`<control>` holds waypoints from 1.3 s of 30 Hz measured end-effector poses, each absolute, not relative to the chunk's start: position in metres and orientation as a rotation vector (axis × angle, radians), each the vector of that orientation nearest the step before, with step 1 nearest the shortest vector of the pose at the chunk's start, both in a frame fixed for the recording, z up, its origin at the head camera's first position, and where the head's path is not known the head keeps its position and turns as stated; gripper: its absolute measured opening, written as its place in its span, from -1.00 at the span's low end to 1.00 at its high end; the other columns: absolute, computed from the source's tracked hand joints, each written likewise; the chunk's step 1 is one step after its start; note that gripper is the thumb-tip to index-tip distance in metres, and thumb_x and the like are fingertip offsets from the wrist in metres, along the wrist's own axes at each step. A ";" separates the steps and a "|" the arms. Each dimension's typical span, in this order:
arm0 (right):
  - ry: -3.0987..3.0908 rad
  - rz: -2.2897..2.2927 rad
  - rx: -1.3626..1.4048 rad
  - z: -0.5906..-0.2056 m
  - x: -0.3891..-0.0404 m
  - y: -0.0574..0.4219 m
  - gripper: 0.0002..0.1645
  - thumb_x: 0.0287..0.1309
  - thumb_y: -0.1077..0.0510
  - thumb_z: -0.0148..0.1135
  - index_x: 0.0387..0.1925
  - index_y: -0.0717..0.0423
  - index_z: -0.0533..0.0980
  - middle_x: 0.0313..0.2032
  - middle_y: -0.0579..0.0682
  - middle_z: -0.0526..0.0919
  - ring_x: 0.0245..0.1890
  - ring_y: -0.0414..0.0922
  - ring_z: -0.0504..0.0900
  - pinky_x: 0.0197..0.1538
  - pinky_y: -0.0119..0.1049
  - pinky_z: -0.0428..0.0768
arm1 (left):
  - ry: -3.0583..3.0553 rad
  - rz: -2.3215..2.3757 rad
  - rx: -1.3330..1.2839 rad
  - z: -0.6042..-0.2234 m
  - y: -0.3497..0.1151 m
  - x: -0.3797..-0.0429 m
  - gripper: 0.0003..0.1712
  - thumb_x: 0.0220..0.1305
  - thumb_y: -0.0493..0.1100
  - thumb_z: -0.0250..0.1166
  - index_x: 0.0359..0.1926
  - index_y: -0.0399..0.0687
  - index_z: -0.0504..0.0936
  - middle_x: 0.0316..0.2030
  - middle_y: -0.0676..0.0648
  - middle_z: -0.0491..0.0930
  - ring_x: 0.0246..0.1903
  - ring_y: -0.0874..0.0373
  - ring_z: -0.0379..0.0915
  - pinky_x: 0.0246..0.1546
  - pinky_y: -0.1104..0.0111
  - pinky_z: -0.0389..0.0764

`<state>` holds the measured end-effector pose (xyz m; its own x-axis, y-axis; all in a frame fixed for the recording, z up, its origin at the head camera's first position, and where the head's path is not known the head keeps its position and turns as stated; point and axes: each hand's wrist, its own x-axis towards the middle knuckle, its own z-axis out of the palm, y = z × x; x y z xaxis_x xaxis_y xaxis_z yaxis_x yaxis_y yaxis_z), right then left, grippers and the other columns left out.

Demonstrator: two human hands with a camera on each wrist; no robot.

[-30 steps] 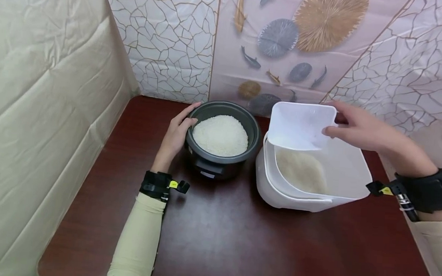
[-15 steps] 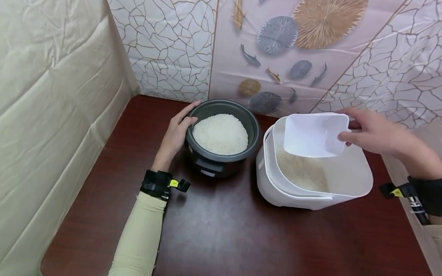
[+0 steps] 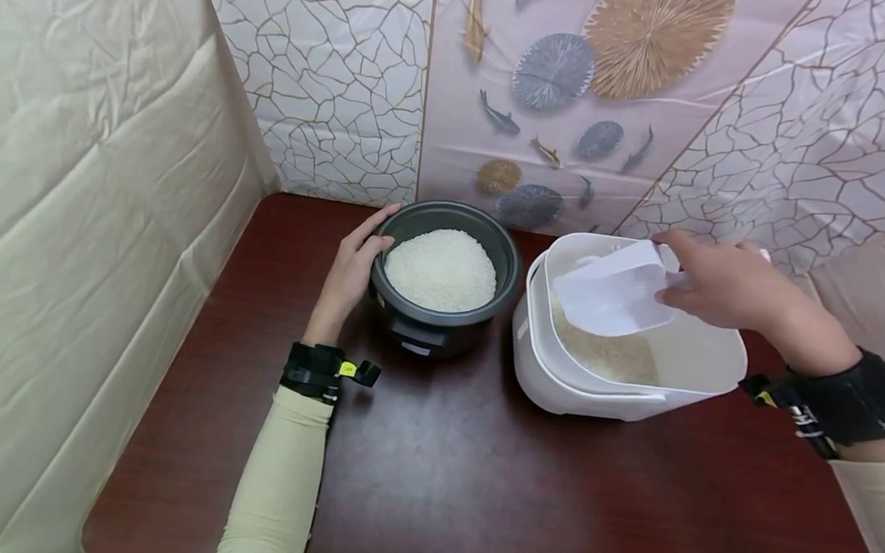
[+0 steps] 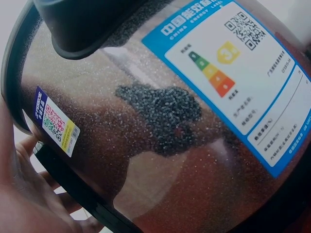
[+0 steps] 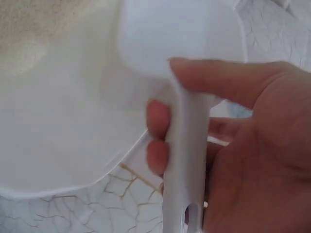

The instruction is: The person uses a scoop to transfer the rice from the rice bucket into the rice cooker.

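Note:
A dark rice cooker (image 3: pixel 439 336) stands open near the back of the table, with a mound of white rice (image 3: pixel 443 270) inside. My left hand (image 3: pixel 351 273) holds its left side, thumb over the rim; in the left wrist view the fingers lie partly behind the cooker's edge. My right hand (image 3: pixel 731 287) grips a white scoop (image 3: pixel 617 296) by its handle (image 5: pixel 187 145). Tilted, the scoop hangs over the mouth of a white rice bin (image 3: pixel 697 348), where more rice (image 3: pixel 611 356) lies at the bottom. Whether the scoop holds any rice cannot be told.
The dark red table (image 3: pixel 432 476) stretches in front of the cooker and bin. A patterned wall covering (image 3: pixel 347 96) rises right behind them. Pale quilted fabric (image 3: pixel 98 250) borders the left side.
The scoop first moved right, away from the cooker side, then dipped lower over the bin and turned its mouth left. My left hand and the cooker have stayed in place.

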<state>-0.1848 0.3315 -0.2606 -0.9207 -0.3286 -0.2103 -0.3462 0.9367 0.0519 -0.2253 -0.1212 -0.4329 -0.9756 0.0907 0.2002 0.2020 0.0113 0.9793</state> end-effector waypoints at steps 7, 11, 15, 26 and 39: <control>2.949 0.267 -0.586 -0.268 -0.178 0.315 -0.16 0.12 0.08 0.55 0.32 0.24 0.31 -0.35 0.31 0.71 -0.27 0.37 0.70 -0.23 0.31 0.56 | -2.176 -2.139 -0.312 -0.434 -0.122 -0.226 -0.42 0.59 -0.06 0.05 0.55 0.29 0.46 0.49 0.19 0.40 0.41 0.16 0.37 0.42 0.03 0.33; 2.976 0.315 -0.647 -0.270 -0.175 0.310 -0.10 0.08 0.12 0.58 0.33 0.27 0.29 -0.41 0.25 0.71 -0.24 0.35 0.70 -0.14 0.30 0.50 | -2.171 -2.142 -0.317 -0.433 -0.122 -0.226 -0.42 0.58 -0.07 0.05 0.55 0.29 0.47 0.48 0.18 0.42 0.38 0.14 0.41 0.40 0.03 0.35; 3.013 0.340 -0.686 -0.271 -0.173 0.307 -0.06 0.06 0.14 0.58 0.38 0.26 0.26 -0.39 0.26 0.73 -0.20 0.35 0.71 -0.12 0.29 0.44 | -2.162 -2.142 -0.321 -0.432 -0.122 -0.225 -0.42 0.57 -0.08 0.06 0.54 0.31 0.47 0.47 0.18 0.43 0.36 0.13 0.44 0.39 0.03 0.37; 2.995 0.328 -0.566 -0.250 -0.179 0.300 -0.17 0.09 0.11 0.57 0.26 0.19 0.28 -0.51 0.18 0.63 -0.42 0.29 0.67 -0.52 0.21 0.50 | -2.168 -2.135 -0.323 -0.430 -0.123 -0.225 -0.43 0.57 -0.08 0.06 0.53 0.32 0.48 0.47 0.17 0.42 0.36 0.13 0.43 0.39 0.04 0.37; 2.945 0.391 -0.518 -0.255 -0.190 0.286 0.03 0.04 0.01 0.62 0.35 0.33 0.22 -0.40 0.28 0.66 -0.36 0.30 0.69 -0.46 0.24 0.56 | -2.188 -2.130 -0.317 -0.434 -0.123 -0.226 -0.42 0.58 -0.06 0.05 0.54 0.33 0.47 0.48 0.18 0.41 0.40 0.16 0.39 0.42 0.03 0.33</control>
